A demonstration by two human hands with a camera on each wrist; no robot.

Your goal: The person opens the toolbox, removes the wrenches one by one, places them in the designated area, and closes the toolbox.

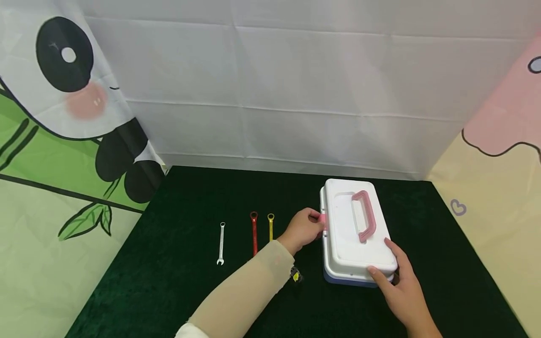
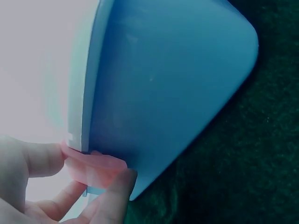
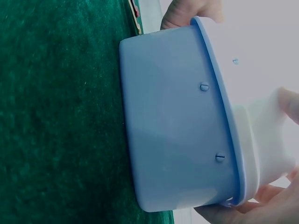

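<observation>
A storage box (image 1: 344,263) with a white lid and blue base stands closed on the right part of the table. On its lid is a pink carry handle (image 1: 370,218). At the box's left side my left hand (image 1: 302,230) pinches a pink latch (image 2: 96,170) between thumb and fingers. My right hand (image 1: 401,293) grips the near right corner, the thumb on the lid's near edge and the fingers along the right side. In the right wrist view the blue base (image 3: 173,121) rests on the cloth, with fingertips under the rim.
Left of the box lie a silver wrench (image 1: 221,244), a red wrench (image 1: 254,232) and a yellow wrench (image 1: 271,225). My left forearm partly hides the red and yellow ones and a black-and-yellow object (image 1: 296,276). Dark green cloth (image 1: 169,263) covers the table; printed curtains surround it.
</observation>
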